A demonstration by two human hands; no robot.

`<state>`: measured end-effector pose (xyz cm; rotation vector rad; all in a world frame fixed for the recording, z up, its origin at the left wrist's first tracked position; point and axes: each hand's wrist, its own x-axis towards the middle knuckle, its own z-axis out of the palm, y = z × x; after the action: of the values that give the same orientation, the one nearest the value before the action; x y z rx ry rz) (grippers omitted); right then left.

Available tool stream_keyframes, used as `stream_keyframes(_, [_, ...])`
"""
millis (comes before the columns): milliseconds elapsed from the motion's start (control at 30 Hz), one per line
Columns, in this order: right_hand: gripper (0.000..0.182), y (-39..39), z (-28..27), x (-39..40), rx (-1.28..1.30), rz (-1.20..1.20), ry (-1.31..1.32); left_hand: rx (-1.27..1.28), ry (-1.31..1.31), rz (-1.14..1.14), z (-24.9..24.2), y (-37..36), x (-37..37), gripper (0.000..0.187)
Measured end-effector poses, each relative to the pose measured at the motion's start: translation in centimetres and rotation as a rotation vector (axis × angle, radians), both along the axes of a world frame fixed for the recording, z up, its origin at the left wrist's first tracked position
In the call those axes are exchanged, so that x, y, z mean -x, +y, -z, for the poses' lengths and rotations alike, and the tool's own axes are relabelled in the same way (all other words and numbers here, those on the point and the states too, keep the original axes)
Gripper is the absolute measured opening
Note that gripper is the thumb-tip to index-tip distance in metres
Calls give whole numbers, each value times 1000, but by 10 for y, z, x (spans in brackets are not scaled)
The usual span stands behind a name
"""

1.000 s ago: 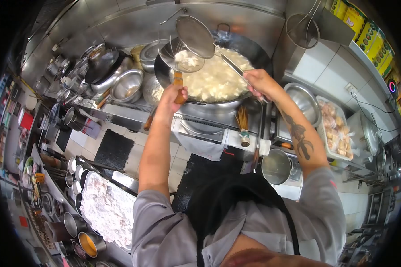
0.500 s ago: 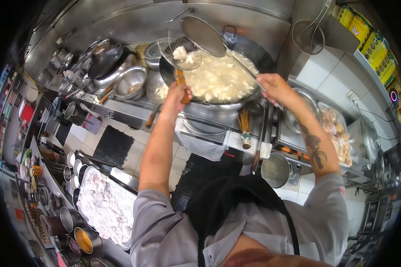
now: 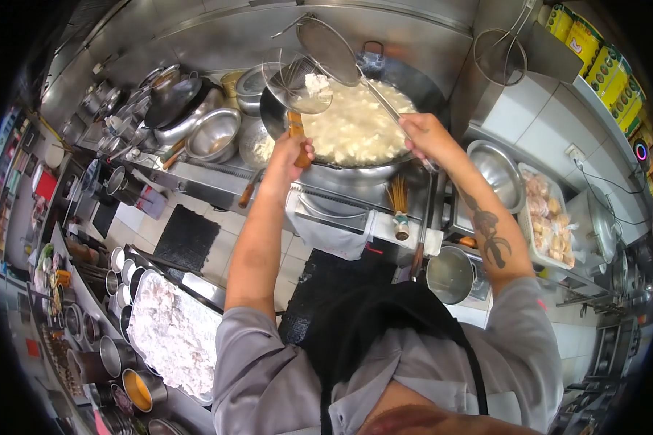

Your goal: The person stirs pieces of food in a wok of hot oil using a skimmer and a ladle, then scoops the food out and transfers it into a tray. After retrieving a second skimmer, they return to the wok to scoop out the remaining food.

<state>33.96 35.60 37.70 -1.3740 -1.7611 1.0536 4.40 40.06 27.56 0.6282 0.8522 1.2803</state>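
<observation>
Left of my left hand sat steel bowls and a lidded pot; below both hands, the stove's front edge carried a bamboo brush. Beyond the grips, the big wok of pale pieces lay close under the back wall. My left hand was clenched round the wire skimmer handle, a few pieces in its basket. My right hand gripped the mesh strainer handle, the mesh raised just above the skimmer.
</observation>
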Motion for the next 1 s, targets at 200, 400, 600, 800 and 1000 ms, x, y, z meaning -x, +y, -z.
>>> stream_keyframes(200, [21,-7,2,-1,131,118,147,30,42,-42,-3,-3,-4,25])
stream_keyframes(400, [26,0,25,-13,355,170,447,-51,192,-85,-8,-7,-8,25])
stream_keyframes(600, [25,11,50,-18,520,97,653,-69,198,-84,-8,-2,-7,22])
stream_keyframes(800, [15,29,79,-11,714,11,972,-67,589,-154,-14,7,-4,14])
stream_keyframes(1000, [11,39,88,-15,766,-26,1063,6,534,-118,-5,16,14,15])
